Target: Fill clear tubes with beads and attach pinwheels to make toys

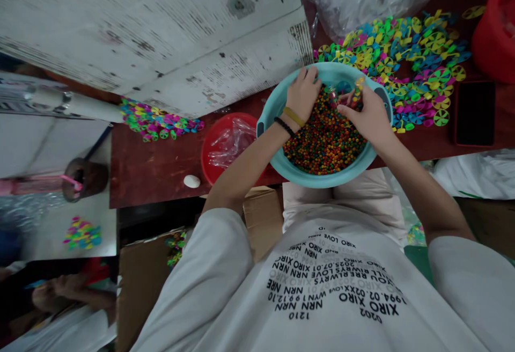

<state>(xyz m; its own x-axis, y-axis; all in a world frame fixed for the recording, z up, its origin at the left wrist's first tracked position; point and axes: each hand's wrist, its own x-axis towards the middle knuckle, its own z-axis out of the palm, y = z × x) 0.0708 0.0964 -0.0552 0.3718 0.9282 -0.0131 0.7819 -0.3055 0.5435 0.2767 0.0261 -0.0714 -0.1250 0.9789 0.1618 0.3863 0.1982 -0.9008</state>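
A light blue basin (325,179) holds a mass of small multicoloured beads (325,145). Inside it, my right hand (370,113) is closed around a small clear tube (357,93) with coloured beads in it. Next to those fingers is another small clear piece (333,94), partly covered. My left hand (302,95) is at the basin's left side with its fingers curled down toward the beads. Its fingertips are partly hidden, and whatever they hold cannot be made out.
Colourful plastic wheel-like pieces (426,73) are heaped at the right, beside a dark phone (475,113) and a red bucket (493,41). Left of the basin stands a red bowl (209,151) with clear plastic. A large box (161,30) rises behind. Another person (72,298) sits lower left.
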